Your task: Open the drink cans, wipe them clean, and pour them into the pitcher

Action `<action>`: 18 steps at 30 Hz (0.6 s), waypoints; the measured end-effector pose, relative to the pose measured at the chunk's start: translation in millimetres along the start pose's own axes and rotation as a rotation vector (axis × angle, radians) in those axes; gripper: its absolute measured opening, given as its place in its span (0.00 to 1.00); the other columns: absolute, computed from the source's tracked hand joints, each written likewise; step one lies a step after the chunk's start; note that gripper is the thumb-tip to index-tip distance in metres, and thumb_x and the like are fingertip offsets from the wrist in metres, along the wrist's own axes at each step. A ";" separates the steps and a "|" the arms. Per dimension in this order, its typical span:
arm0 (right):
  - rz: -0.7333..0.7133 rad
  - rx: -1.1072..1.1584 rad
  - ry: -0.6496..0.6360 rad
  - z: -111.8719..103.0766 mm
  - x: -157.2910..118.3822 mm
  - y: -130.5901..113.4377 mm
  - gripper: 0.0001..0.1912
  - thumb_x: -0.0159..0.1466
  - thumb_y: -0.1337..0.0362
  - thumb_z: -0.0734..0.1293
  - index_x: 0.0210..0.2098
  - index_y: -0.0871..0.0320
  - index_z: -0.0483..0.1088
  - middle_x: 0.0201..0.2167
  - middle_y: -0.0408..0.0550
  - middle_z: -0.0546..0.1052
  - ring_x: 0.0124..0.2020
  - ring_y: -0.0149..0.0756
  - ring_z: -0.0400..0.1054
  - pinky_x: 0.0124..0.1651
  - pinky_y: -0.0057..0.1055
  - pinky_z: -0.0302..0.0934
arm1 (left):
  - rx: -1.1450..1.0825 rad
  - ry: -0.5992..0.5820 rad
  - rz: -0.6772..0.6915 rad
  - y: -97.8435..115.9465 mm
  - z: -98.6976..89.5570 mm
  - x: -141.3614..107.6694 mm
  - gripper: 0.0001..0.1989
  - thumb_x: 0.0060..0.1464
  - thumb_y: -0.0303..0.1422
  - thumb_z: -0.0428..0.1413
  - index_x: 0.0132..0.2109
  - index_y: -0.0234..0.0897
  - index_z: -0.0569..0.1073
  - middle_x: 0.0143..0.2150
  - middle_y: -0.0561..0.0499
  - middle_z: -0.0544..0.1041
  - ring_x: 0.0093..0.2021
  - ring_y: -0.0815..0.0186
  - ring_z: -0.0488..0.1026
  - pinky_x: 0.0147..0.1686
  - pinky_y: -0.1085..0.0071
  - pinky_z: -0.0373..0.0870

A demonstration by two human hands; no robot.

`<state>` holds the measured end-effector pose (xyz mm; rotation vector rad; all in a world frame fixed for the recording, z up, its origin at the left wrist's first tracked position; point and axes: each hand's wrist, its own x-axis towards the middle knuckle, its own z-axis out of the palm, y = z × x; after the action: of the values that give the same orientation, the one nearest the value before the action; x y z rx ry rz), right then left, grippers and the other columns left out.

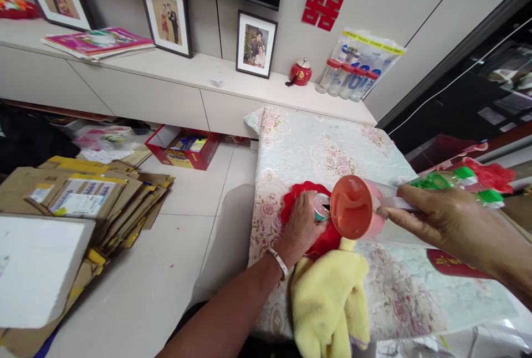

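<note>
My left hand (302,224) is wrapped round a can (321,206) whose open top faces up, over a red scalloped tray (321,246). My right hand (432,215) grips the handle of an orange-pink cup (353,208). The cup is tilted toward the can, its rim right beside the can's opening; no liquid can be made out between them. A yellow plush cloth (328,297) lies at the near side of the tray.
A flowered cloth (303,147) covers the table. Green-capped bottles (444,179) lie at the right, near a red packet (455,264). Jars (346,81) and framed photos (256,45) stand on the cabinet behind. Flattened cardboard (120,203) and a red box (183,150) are on the floor left.
</note>
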<state>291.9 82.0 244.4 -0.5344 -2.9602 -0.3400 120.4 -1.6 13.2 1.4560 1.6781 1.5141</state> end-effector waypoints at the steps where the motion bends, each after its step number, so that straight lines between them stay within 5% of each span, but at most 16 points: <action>1: -0.006 -0.006 0.004 -0.1 0.1 0.1 0.26 0.75 0.44 0.58 0.26 0.51 0.61 0.14 0.33 0.57 0.12 0.28 0.56 0.18 0.29 0.48 | -0.006 0.000 -0.005 0.7 -0.4 0.1 0.28 0.52 0.24 0.66 0.56 0.44 0.64 0.54 0.44 0.73 0.59 0.48 0.73 0.61 0.46 0.74; 18: -0.013 -0.021 -0.003 -2.5 1.8 -1.8 0.26 0.75 0.45 0.57 0.26 0.51 0.61 0.14 0.33 0.57 0.12 0.28 0.57 0.17 0.28 0.49 | -0.008 0.000 0.035 -4.1 1.0 -1.2 0.32 0.53 0.25 0.65 0.60 0.44 0.62 0.59 0.42 0.71 0.62 0.48 0.72 0.63 0.45 0.73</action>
<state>289.8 80.4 246.7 -0.5189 -2.9676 -0.3730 120.0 -1.6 8.7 1.4886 1.6531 1.5373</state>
